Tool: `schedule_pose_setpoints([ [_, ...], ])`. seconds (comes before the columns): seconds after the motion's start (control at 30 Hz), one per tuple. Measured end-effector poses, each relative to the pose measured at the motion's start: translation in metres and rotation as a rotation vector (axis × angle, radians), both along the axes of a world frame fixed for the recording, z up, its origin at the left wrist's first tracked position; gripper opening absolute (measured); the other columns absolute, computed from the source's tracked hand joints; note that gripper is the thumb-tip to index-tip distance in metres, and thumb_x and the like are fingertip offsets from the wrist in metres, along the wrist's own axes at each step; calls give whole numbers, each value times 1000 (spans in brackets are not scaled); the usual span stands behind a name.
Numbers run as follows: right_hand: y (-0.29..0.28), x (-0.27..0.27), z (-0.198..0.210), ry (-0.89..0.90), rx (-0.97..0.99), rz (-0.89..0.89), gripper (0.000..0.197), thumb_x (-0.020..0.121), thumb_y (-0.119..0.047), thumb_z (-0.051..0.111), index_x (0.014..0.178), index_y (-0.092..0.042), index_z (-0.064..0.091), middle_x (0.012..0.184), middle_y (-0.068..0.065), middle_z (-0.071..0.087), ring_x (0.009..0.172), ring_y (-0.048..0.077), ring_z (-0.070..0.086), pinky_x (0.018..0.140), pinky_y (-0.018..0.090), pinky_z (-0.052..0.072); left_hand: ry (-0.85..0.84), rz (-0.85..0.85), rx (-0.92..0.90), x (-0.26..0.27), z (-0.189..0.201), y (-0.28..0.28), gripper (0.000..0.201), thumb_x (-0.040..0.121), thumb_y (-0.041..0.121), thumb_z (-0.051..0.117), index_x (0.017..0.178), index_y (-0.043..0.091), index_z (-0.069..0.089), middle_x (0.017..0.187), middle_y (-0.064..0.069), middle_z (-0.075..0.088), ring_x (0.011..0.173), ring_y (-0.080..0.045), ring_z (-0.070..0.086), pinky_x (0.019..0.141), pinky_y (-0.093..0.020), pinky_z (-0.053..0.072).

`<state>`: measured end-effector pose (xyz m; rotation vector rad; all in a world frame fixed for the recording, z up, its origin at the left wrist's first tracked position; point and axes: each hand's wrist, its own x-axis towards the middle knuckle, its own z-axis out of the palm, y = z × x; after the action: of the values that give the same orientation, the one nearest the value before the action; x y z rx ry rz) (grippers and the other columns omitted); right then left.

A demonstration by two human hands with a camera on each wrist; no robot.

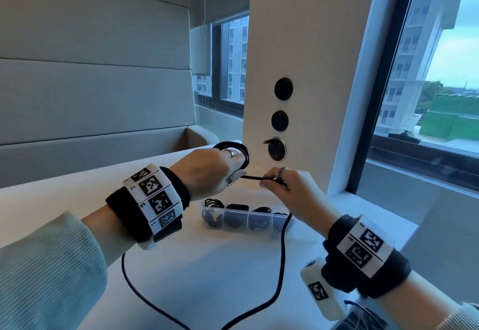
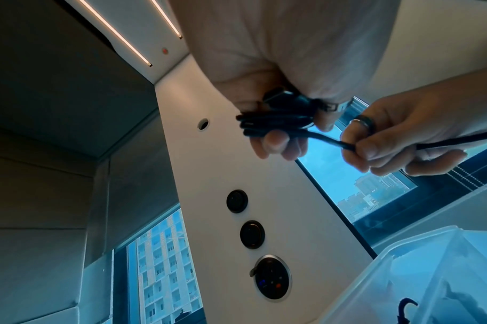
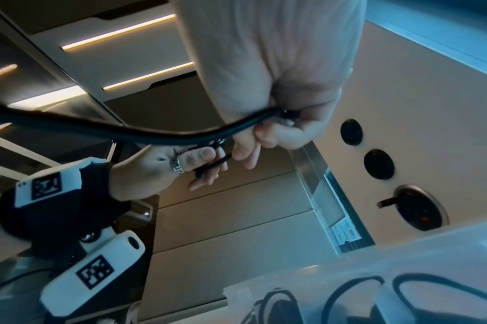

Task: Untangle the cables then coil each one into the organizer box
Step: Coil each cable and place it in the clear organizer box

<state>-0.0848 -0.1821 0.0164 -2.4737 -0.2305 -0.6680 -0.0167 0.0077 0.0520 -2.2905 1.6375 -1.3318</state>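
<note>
Hands meet above the table (image 1: 212,272), both working one black cable (image 1: 281,257). Left hand (image 1: 210,171), fingers curled, grips the finished turns of the cable as a small coil (image 1: 234,149); the coil stands roughly on edge, its opening facing the person and the white pillar (image 1: 298,44) behind it. Right hand (image 1: 287,187) pinches the running length just beside the left, fingers closed round it. Between the two hands the cable lies short and nearly level, its long axis left to right. From the right hand the free length drops to the table, sweeps toward the person and curves back up under the left forearm; its far end is out of view. Step in hand, by judgement: coiling, with the untangling of this cable apparently done. Next move calls for feeding another turn onto the coil while the left hand keeps the earlier turns from springing apart. Clear organizer box (image 1: 207,213) sits on the table just beyond the hands, several compartments already holding dark coils
</note>
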Motion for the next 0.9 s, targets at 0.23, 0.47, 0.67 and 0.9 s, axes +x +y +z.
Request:
schedule_pose_setpoints([
  [0.23,7,-16,-10,497,661,144,19,99,-25,43,89,-11,52,66,2,59,45,15,58,34,18,29,93,81,-32,17,-5,3,27,87,30,54,69,10,50,53,-5,56,44,-28,54,46,-21,26],
  [0.47,6,-19,4,582,1079,413,16,94,-26,49,96,-10,45,54,-4,35,47,11,43,39,17,33,98,137,-73,21,-4,15,36,87,37,41,63,11,51,49,-3,54,42,-26,51,44,-20,23],
  [0.67,-12,0,-16,20,-46,-46,41,82,8,44,92,-30,56,79,-15,40,67,0,41,61,17,39,57,195,-46,20,5,34,37,87,36,41,59,12,48,50,1,48,41,-21,45,45,-19,13],
  [0.9,-20,-1,-25,266,461,60,24,99,-24,39,85,-29,58,47,1,53,35,17,47,37,19,27,97,197,-25,25,-7,40,34,84,32,65,63,10,51,52,-2,52,44,-23,47,47,-20,22],
])
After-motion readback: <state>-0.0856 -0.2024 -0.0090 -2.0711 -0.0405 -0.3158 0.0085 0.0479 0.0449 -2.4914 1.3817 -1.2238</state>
